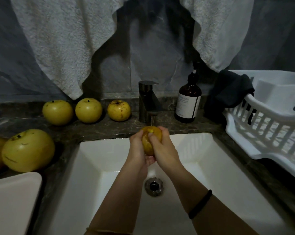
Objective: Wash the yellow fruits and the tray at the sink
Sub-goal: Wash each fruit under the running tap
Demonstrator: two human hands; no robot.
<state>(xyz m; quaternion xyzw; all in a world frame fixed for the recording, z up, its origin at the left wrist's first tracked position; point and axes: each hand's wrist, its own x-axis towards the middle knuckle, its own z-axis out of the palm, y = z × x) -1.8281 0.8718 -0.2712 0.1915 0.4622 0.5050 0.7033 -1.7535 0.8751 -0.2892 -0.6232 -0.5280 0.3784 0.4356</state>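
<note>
Fruit position: yellow fruit [150,145] is held directly under the water stream [152,120] from the faucet [147,100], above the sink [96,163], so runoff falls toward the drain [154,186].
Left hand: left hand [138,146] cups the fruit from its left side and from beneath, with the fingers curled round it and the palm in contact.
Right hand: right hand [163,146] wraps the right side. Its fingers [151,136] bend over the front face, a placement that suits rubbing the skin.
Grip rationale: the two-sided clasp probably guards a wet, round fruit against slipping into the basin.
Counter fruits: row of fruits [88,110] stands left of the faucet. A larger fruit [28,150] lies nearer, at the sink's left corner, with another cut off by the frame edge. Whether these have been washed cannot be told.
Tray: white tray [12,200] rests on the counter at lower left, beside the sink, and neither hand touches it.
Dish rack: dish rack [270,119] stands right of the sink and is a likely set-down place.
Task state: one fruit is under rinse. The tray appears not yet washed.
</note>
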